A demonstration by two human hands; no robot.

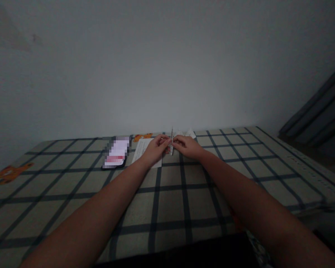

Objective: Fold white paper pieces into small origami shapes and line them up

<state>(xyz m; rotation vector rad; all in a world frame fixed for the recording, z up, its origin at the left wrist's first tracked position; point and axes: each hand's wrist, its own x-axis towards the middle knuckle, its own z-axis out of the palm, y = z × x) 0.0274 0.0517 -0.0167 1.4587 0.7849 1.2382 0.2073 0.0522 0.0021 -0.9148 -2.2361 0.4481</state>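
Observation:
Both my arms reach forward over a checked cloth (170, 193) toward the far edge by the wall. My left hand (155, 148) and my right hand (187, 146) meet there, fingertips pinched on a thin folded piece of white paper (171, 140) that stands upright between them. A flat white sheet (142, 149) lies under and left of my left hand. Behind my right hand a small folded white paper shape (189, 133) rests on the cloth.
A phone (115, 152) with a lit screen lies left of the sheet. Orange cartoon prints mark the cloth at the far middle (142, 136) and the left edge (9, 173). A pale wall rises behind. A dark slatted object (321, 111) leans at the right.

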